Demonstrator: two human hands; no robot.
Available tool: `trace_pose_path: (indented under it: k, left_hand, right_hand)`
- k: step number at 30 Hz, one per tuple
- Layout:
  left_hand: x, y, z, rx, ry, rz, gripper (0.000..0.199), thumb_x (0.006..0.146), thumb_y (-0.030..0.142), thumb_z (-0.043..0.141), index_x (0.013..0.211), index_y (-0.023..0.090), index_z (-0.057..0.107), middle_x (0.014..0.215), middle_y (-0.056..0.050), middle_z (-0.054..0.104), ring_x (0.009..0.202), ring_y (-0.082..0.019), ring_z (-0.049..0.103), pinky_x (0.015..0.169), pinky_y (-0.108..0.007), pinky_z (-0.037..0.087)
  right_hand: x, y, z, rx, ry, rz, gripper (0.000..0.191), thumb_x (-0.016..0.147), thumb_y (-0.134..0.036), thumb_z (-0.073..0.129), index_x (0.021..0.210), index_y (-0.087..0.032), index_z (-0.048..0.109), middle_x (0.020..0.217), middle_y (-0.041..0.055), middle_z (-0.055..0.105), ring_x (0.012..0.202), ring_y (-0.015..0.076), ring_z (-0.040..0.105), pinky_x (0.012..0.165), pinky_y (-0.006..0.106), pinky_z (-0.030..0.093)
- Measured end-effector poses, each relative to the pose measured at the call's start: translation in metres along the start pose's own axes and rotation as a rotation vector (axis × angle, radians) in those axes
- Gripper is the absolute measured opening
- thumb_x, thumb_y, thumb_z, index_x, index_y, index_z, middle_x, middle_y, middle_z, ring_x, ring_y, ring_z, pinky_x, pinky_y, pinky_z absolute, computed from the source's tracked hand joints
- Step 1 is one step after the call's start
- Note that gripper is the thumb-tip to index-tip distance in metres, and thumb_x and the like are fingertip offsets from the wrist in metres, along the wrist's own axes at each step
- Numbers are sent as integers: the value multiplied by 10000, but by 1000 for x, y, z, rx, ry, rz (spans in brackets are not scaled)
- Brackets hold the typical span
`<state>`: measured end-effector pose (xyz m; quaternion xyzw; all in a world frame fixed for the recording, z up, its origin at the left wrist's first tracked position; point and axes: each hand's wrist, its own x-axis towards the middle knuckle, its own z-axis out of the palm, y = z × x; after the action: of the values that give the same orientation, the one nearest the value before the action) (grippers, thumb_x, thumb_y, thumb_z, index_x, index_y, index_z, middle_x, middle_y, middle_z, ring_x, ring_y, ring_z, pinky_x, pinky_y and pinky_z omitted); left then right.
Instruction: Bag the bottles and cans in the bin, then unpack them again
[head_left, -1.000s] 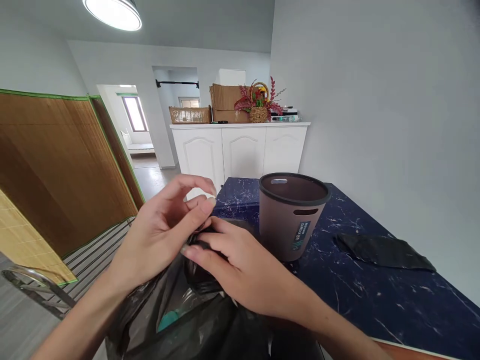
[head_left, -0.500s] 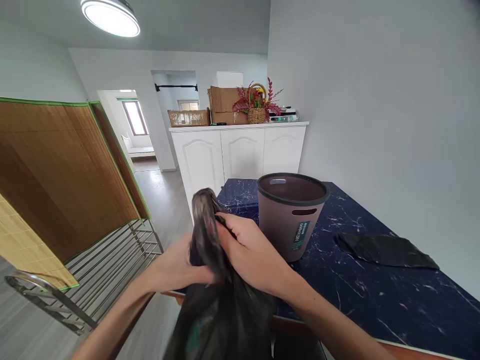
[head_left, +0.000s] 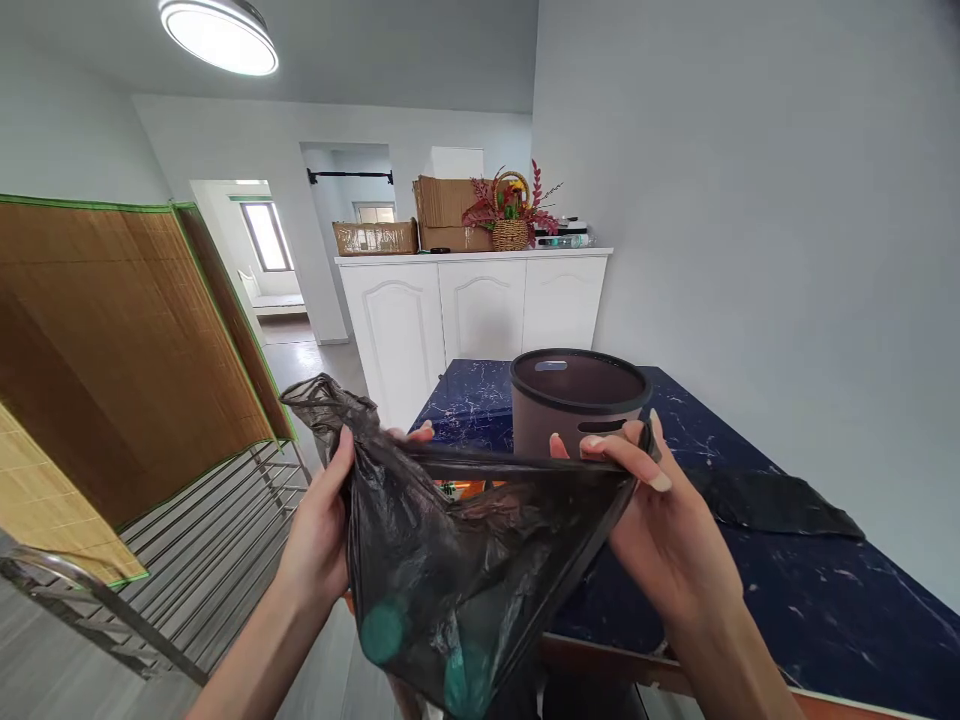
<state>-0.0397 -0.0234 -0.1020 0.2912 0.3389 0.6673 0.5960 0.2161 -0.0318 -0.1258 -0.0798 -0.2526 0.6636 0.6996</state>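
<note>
A thin black plastic bag [head_left: 480, 580] hangs stretched between my two hands, with green items showing through its lower part and something orange visible at its opening. My left hand [head_left: 319, 525] grips the bag's left side, where a bunched end sticks up. At the right, my right hand [head_left: 667, 530] pinches the other corner of the rim. Behind the bag, a brownish-purple trash bin [head_left: 536, 425] with a dark rim stands upright on the dark blue marbled table [head_left: 476, 395], partly hidden.
A folded black bag [head_left: 784, 502] lies on the table at the right. To the left stands a metal rack [head_left: 225, 520] with bamboo mats [head_left: 120, 350]. Cardboard boxes [head_left: 450, 205] and a flower basket [head_left: 510, 234] sit on a white cabinet [head_left: 484, 305].
My hands have moved apart, my right one to the right and my left one slightly left. The bag, bunched between them before, is now spread wide, and its green contents show more clearly.
</note>
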Motion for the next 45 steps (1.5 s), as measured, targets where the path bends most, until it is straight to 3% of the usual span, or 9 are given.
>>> trace_pose_path:
  k: [5, 11, 19, 26, 31, 34, 36, 39, 45]
  left_hand:
    - [-4, 2, 22, -378, -171, 44, 361, 1087, 38, 345, 809, 194, 514, 529, 98, 417, 405, -63, 522, 598, -188, 602]
    - [-2, 7, 31, -410, -179, 34, 414, 1083, 21, 182, 808, 219, 418, 615, 75, 355, 413, -73, 395, 398, -181, 354]
    - [3, 5, 52, -423, -144, 35, 434, 1087, 33, 112, 811, 224, 387, 628, 79, 292, 414, -74, 312, 392, -191, 302]
    - [7, 7, 54, -451, -144, 3, 458, 1085, 28, 74, 817, 229, 386, 628, 80, 270, 412, -82, 296, 387, -197, 289]
    - [11, 5, 49, -410, -161, 10, 444, 1068, 10, 117, 819, 215, 422, 628, 84, 292, 414, -73, 319, 392, -185, 300]
    - [9, 6, 46, -336, -193, 34, 399, 1040, -14, 206, 806, 202, 446, 631, 90, 294, 419, -66, 311, 403, -179, 300]
    - [6, 5, 45, -238, -207, 61, 352, 1017, -13, 300, 780, 199, 450, 633, 96, 280, 427, -66, 273, 416, -185, 294]
    - [-1, 2, 45, 8, -238, 125, 280, 976, 56, 467, 736, 198, 455, 631, 96, 269, 463, -78, 194, 434, -203, 273]
    - [-8, -14, 43, 474, -324, 216, 290, 919, 345, 592, 688, 207, 486, 653, 45, 337, 570, -124, 217, 487, -233, 278]
  right_hand:
    - [-2, -4, -14, 220, 20, -3, 263, 986, -159, 770, 848, -252, 567, 595, -147, 403, 476, 44, 472, 809, 224, 652]
    - [-1, -11, -32, 260, 60, -76, 200, 1021, -182, 736, 893, -253, 600, 600, -144, 454, 505, 49, 529, 861, 213, 639]
    - [-22, 22, -73, -174, 38, -176, 967, 760, -957, 653, 1452, -281, 664, 1549, 111, 625, 1490, 384, 521, 1231, 630, 432]
    - [-17, 35, -70, -595, -316, -259, 1146, 594, -717, 974, 1594, -354, 546, 1728, 52, 412, 1618, 422, 307, 1311, 649, 290]
    - [-7, 27, -42, -541, -374, -221, 362, 1041, -611, 613, 1176, -337, 809, 1562, 29, 628, 1574, 311, 423, 1319, 545, 324]
    - [-1, 25, -26, -184, -331, -136, 381, 1101, -534, 546, 867, -309, 746, 841, 7, 799, 982, 217, 782, 1097, 444, 573]
    - [4, 24, -16, -38, -315, -68, 363, 1102, -464, 584, 800, -280, 664, 494, -86, 500, 456, 114, 538, 746, 301, 644]
    - [14, 23, -4, -97, -270, 57, 418, 1017, -499, 711, 738, -234, 547, 568, -107, 296, 440, 78, 182, 353, 150, 286]
    - [29, 32, 10, -437, -220, 375, 393, 836, -582, 633, 810, -191, 599, 693, -71, 313, 566, 87, 205, 471, 202, 183]
